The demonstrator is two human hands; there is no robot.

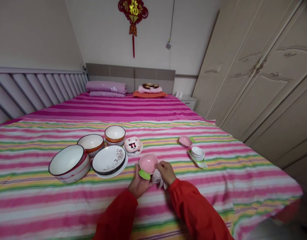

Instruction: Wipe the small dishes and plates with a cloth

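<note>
**Desk:** What's at the centre of the frame?

**Photographer:** A person in red sleeves at the near edge of a striped bed (218, 186) holds a pink bowl (148, 163) with a green leaf-shaped tab. The bowl sits just above the cover, near the middle, tilted with its opening towards the camera.

**Desk:** And the hands?

**Photographer:** The left hand (138, 185) grips the bowl from below, its fingers curled around the green tab. The right hand (166, 171) is closed on a bunched white cloth (157, 178), which it presses against the bowl's right side.

**Desk:** What surrounds them?

**Photographer:** To the left, a flower-patterned plate (109, 159) lies just beside the bowl, and a large red-rimmed bowl (68, 161) sits further left. Behind these are a smaller white bowl (91, 142), an orange-banded bowl (115, 134) and a small square dish (132, 144). To the right, well apart, a second pink dish (185, 141) lies on the cover. Nearer than it, a stack of small white dishes (197, 153) rests on a green leaf-shaped dish (202, 164).

**Desk:** And the background?

**Photographer:** Folded bedding (106, 87) lies at the far headboard, a red knot ornament (133, 13) hangs on the wall, and a cream wardrobe (263, 76) stands at right.
</note>
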